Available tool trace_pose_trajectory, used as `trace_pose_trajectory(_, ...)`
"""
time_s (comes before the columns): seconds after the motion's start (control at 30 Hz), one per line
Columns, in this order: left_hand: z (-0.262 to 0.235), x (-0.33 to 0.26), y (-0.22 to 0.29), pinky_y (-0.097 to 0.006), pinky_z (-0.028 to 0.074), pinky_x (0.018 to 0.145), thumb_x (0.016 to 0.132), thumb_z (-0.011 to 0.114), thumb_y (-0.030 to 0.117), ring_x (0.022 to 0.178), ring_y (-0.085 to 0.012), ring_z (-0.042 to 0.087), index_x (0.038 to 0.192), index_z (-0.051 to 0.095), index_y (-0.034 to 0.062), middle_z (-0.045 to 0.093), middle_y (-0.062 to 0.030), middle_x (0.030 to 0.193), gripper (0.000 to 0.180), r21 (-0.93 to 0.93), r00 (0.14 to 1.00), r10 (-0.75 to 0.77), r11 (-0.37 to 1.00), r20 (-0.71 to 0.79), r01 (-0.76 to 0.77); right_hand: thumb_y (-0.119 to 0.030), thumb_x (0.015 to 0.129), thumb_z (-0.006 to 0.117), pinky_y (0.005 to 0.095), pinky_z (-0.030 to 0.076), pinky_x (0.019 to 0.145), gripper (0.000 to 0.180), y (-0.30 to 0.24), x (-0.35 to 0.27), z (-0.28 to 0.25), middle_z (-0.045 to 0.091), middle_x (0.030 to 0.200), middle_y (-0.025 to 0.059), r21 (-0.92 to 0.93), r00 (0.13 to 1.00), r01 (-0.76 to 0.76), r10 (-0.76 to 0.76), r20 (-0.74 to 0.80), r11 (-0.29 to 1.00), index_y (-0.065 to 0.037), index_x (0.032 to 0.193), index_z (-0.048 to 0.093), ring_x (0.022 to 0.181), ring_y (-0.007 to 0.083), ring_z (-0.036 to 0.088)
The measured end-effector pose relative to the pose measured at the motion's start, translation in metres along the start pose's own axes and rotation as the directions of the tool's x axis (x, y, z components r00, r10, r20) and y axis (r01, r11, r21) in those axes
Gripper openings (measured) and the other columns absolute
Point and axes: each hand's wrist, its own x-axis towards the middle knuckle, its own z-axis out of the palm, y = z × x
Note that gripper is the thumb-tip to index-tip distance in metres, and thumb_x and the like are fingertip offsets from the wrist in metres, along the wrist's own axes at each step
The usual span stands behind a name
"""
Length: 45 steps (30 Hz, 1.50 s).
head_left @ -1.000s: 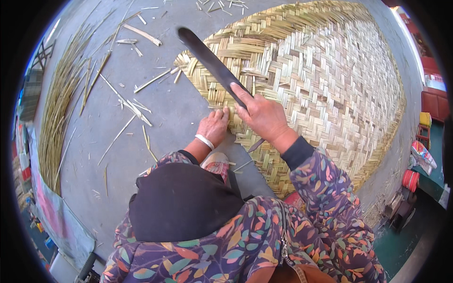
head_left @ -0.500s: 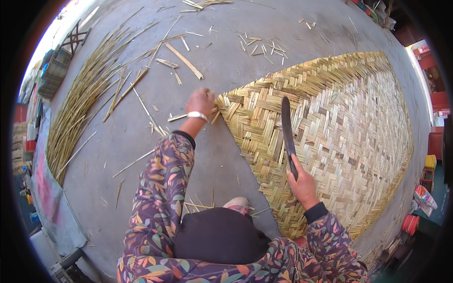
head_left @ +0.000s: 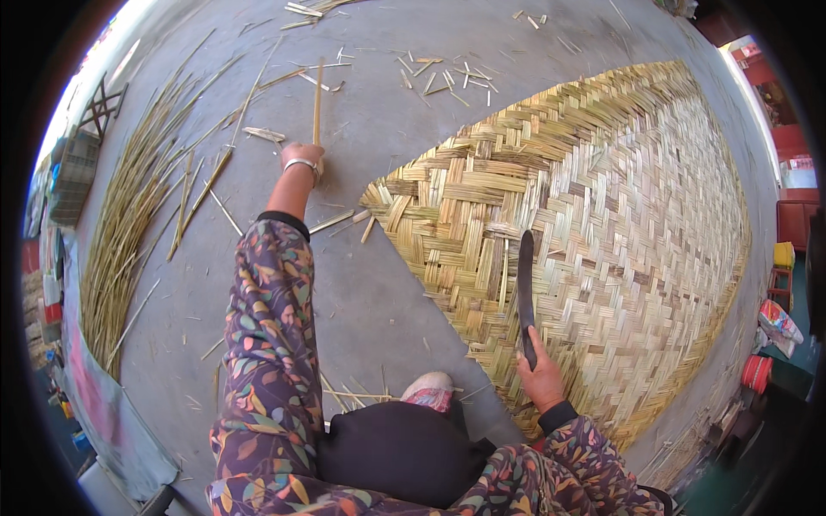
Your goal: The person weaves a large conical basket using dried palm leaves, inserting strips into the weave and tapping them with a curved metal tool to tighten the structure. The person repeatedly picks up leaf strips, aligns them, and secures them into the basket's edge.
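Observation:
My left hand (head_left: 301,156), with a white band at its wrist, reaches out over the floor left of the mat's pointed corner. Its fingers are closed on a flat tan split-reed strip (head_left: 318,99) that points away from me. In my right hand (head_left: 540,377) is a long, dark, slightly curved knife (head_left: 526,284), gripped by its lower end. The blade extends away from me above a large woven reed mat (head_left: 628,249). The mat spreads over the floor on the right, with greener, wider strips along its near-left and far edges.
A bundle of long thin reeds (head_left: 129,232) lies along the left. Short cut pieces (head_left: 447,77) are scattered on the grey floor (head_left: 344,292). My shoe (head_left: 428,391) is beside the mat's near edge. A grey cloth (head_left: 112,404) lies at the lower left, and a red roll (head_left: 756,372) at the right.
My left hand has moved left and away from the mat's corner and taken hold of the strip that lay on the floor. The right hand and knife have shifted slightly nearer to me.

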Motion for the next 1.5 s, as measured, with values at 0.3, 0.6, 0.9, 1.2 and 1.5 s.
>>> trace_pose_trajectory(0.3, 0.012, -0.203, -0.075, -0.025, 0.053, 0.06, 0.091, 0.063, 0.012, 0.068, -0.0084, 0.064, 0.105, 0.064, 0.0095, 0.066, 0.0032, 0.085, 0.014, -0.465, 0.648, 0.16, 0.821, 0.744, 0.331, -0.04, 0.09, 0.058, 0.0498, 0.048, 0.061, 0.067, 0.013, 0.025, -0.025, 0.065, 0.075, 0.0226, -0.225, 0.995, 0.003, -0.026, -0.099, 0.974, -0.019, 0.148, 0.032, 0.069, 0.0405, 0.063)
trace_pose_trajectory(0.6, 0.043, -0.305, -0.084, -0.027, 0.053, 0.062, 0.096, 0.059, 0.021, 0.067, -0.0131, 0.064, 0.098, 0.064, 0.0049, 0.065, -0.0023, 0.079, 0.017, -0.318, 0.429, 0.155, 0.885, 0.89, 0.341, -0.031, 0.089, 0.063, 0.0462, 0.05, 0.076, 0.058, -0.024, 0.032, -0.053, 0.064, 0.099, 0.0207, -0.463, 0.852, 0.321, -0.466, -0.239, 0.826, -0.009, 0.139, 0.045, 0.085, 0.0382, 0.062)
trace_pose_trajectory(0.9, 0.065, -0.366, -0.1, -0.027, 0.051, 0.06, 0.096, 0.057, 0.023, 0.065, -0.0153, 0.063, 0.098, 0.061, 0.0017, 0.064, -0.0056, 0.076, 0.022, -0.148, 0.039, 0.148, 0.86, 0.988, 0.488, -0.028, 0.093, 0.064, 0.021, 0.051, 0.062, 0.026, -0.048, 0.053, -0.07, 0.065, 0.088, 0.0044, 0.954, 0.959, -0.217, -0.14, 0.248, 0.204, -0.005, 0.104, 0.061, 0.073, 0.0084, 0.063)
trace_pose_trajectory(1.2, 0.07, -0.372, -0.108, -0.026, 0.051, 0.06, 0.097, 0.055, 0.019, 0.062, -0.0148, 0.061, 0.099, 0.061, 0.0009, 0.064, -0.0057, 0.074, 0.019, -0.078, -0.091, 0.157, 0.819, 0.983, 0.569, -0.02, 0.092, 0.065, 0.0219, 0.051, 0.054, 0.017, -0.031, 0.049, -0.059, 0.065, 0.083, 0.0042, 0.953, 0.953, -0.275, -0.092, 0.288, 0.13, -0.005, 0.099, 0.061, 0.067, 0.0101, 0.063)
trace_pose_trajectory(1.5, 0.072, -0.369, -0.118, -0.023, 0.05, 0.053, 0.098, 0.055, 0.021, 0.061, -0.0123, 0.062, 0.101, 0.061, 0.0015, 0.065, -0.0056, 0.073, 0.021, -0.077, -0.13, 0.182, 0.819, 0.975, 0.568, -0.019, 0.091, 0.067, 0.0206, 0.048, 0.051, 0.014, -0.022, 0.045, -0.053, 0.061, 0.074, 0.0004, 0.938, 0.924, -0.345, -0.167, 0.343, 0.015, -0.007, 0.094, 0.061, 0.062, 0.007, 0.06)
